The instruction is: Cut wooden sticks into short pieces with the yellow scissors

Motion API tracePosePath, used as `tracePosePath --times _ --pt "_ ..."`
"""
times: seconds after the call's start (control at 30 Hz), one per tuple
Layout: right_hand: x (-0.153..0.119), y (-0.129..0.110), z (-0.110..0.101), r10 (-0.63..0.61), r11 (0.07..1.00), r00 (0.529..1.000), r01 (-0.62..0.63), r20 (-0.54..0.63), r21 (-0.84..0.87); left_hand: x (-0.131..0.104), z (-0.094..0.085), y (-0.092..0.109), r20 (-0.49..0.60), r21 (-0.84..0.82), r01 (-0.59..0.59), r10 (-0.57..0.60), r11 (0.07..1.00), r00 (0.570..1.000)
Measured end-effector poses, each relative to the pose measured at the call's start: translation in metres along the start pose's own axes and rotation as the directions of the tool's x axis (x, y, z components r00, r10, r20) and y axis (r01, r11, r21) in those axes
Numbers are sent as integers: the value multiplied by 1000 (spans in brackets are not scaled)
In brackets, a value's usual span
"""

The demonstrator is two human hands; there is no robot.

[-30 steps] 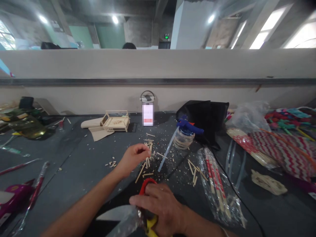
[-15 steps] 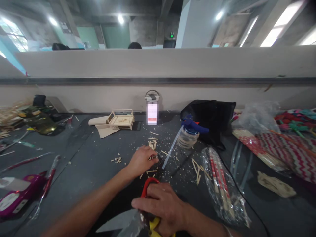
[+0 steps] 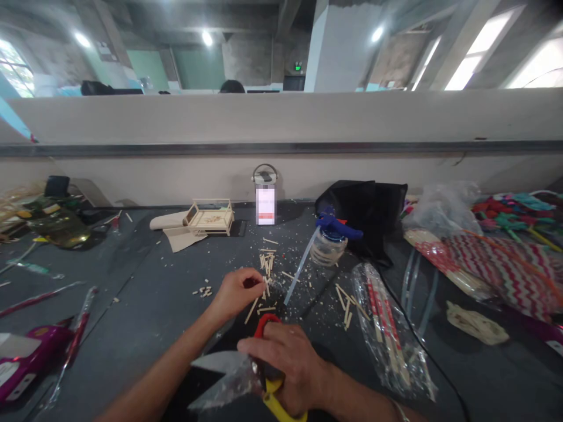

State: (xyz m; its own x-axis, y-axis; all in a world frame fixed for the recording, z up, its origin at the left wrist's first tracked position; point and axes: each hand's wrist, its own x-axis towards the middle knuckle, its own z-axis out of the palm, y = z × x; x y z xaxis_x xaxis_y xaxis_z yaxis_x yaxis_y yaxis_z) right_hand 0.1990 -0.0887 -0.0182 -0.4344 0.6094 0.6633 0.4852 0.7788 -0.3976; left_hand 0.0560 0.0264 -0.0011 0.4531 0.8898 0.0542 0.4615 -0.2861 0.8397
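My left hand (image 3: 237, 293) is over the scattered sticks, thumb and forefinger pinched on a short wooden stick (image 3: 267, 288). In my right hand (image 3: 292, 360) is a pair of scissors (image 3: 229, 384) with one red and one yellow handle. Their broad blades are spread and point left, below my left wrist. Just beyond my left hand lies a small pile of short wooden sticks (image 3: 266, 262). Tiny cut pieces (image 3: 204, 289) form a little heap to its left. Farther back, a small wooden bed-like frame (image 3: 211, 218) stands partly on brown paper.
A jar with a blue-handled top (image 3: 328, 249) and a clear tube stands right of the sticks. Plastic-wrapped sticks (image 3: 387, 328) and a black cable lie farther right. A phone (image 3: 265, 205) is propped by the wall. At left sits a magenta device (image 3: 33, 357).
My left hand has drawn back slightly, its thumb and forefinger now pinched together. The scissors have risen into fuller view with their blades apart.
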Motion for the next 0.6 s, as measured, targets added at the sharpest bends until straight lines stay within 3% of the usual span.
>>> tracePosePath --times 0.17,0.27,0.37,0.5,0.6 --pt "12 -13 -10 158 980 987 -151 -43 126 -16 -22 -7 15 -236 99 -99 967 995" --pt "16 -23 -11 385 900 923 -379 12 214 -17 -27 -10 12 -284 95 -95 954 995" --pt "9 -25 -5 551 769 832 -536 65 348 -11 -23 -10 28 -216 32 -27 976 999" --pt "-10 -19 1 617 713 785 -588 57 383 11 -10 -11 74 -70 -55 60 996 995" --pt "-23 -19 -5 657 692 754 -615 26 378 41 -3 -14 45 81 -100 96 992 994"
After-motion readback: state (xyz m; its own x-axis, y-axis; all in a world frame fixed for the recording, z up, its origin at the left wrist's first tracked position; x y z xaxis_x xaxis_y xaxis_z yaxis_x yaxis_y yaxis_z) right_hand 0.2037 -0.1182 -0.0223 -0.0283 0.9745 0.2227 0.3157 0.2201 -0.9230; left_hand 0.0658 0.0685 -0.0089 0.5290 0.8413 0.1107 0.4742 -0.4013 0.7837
